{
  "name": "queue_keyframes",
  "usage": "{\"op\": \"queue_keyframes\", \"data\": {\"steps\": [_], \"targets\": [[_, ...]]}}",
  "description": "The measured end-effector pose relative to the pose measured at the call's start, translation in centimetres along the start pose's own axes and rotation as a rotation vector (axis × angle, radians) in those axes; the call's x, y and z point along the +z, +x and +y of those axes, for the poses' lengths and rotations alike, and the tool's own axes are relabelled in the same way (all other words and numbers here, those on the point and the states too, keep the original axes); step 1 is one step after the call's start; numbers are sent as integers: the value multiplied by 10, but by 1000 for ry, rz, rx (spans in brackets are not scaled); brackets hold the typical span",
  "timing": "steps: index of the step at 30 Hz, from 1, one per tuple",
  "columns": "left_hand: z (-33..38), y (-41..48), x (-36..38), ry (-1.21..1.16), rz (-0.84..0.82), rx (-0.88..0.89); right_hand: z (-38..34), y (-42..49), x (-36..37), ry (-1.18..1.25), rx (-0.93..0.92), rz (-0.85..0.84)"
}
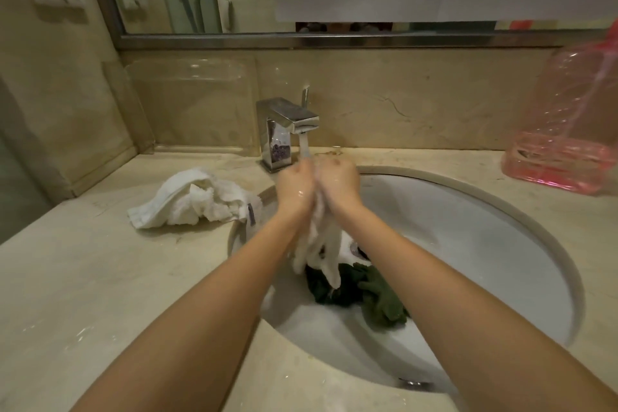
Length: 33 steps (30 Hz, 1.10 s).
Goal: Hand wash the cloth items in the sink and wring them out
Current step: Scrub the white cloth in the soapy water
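Both hands, left hand (296, 182) and right hand (339, 181), grip clamped on the wet white cloth (319, 244), rub it under the chrome tap (287, 125) above the white oval sink (468, 211); next, probably wringing, calls for opposite twists

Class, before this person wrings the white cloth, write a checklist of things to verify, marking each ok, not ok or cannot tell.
1. Both the left hand and right hand grip the white cloth: ok.
2. Water from the faucet runs onto it: ok.
3. It hangs over the sink: ok.
4. The drain is free of the dark green cloth: cannot tell.
5. Soap rinsed out: cannot tell.
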State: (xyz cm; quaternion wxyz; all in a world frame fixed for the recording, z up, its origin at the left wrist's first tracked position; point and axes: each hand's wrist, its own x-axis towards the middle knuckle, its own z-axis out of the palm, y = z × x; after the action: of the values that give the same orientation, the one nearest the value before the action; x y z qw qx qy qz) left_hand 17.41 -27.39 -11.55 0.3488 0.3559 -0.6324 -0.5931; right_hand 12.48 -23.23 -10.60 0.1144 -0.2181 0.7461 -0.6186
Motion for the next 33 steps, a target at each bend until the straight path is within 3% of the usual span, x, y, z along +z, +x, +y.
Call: {"op": "queue_keyframes", "data": {"steps": [2,5,8,10,16,19,21,23,26,30,33], "targets": [[3,-12,13,-7,-19,33,6,8,-10,-14,89,81],[9,-10,16,-14,-13,61,1,5,-15,-72,-2,116],[7,8,2,-63,93,6,-14,-16,-5,-68,-189,-24],[2,12,-3,-87,80,-32,-13,-21,0,-92,-215,-100],[11,-12,20,-13,-125,78,44,24,-27,-298,73,-8],[10,-4,13,-55,-56,53,45,28,-42,-243,89,-36],[6,10,-5,-75,7,53,34,31,-49,-143,128,-187],[-1,22,-19,-59,27,74,28,32,-54,-133,215,-444],[-5,26,-24,-38,0,78,28,29,-58,-245,96,-686],[-3,24,-21,-22,-62,54,27,33,-69,-28,41,-741],[-2,19,-20,4,-176,3,20,35,-75,198,50,-624]]}}
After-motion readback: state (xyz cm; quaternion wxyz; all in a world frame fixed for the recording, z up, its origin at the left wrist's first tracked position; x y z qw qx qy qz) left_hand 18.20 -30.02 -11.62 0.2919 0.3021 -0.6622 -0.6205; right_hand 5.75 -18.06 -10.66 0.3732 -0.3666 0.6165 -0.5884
